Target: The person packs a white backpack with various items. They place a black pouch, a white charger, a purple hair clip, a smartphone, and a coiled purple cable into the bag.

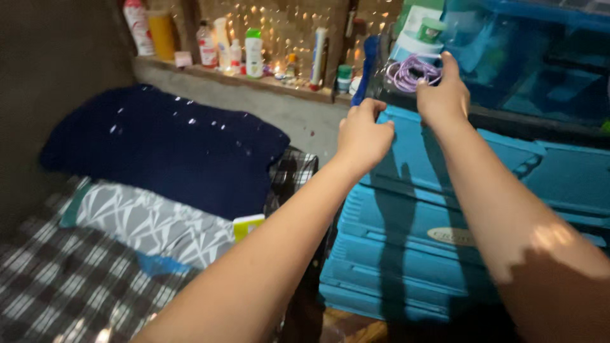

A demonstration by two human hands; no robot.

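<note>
Both hands up at the clear plastic cover (502,57) over the blue drawer unit (438,209): right hand (445,95) pinching its near edge, closer; left hand (363,133) clenched just below-left, grip hidden

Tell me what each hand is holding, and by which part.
Left hand grips the top edge of the blue drawer unit, fingers curled. Right hand pinches the edge of the clear box above it.

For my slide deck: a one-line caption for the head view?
Both hands, left and right, reach onto a blue plastic storage drawer beside a bed.
</note>
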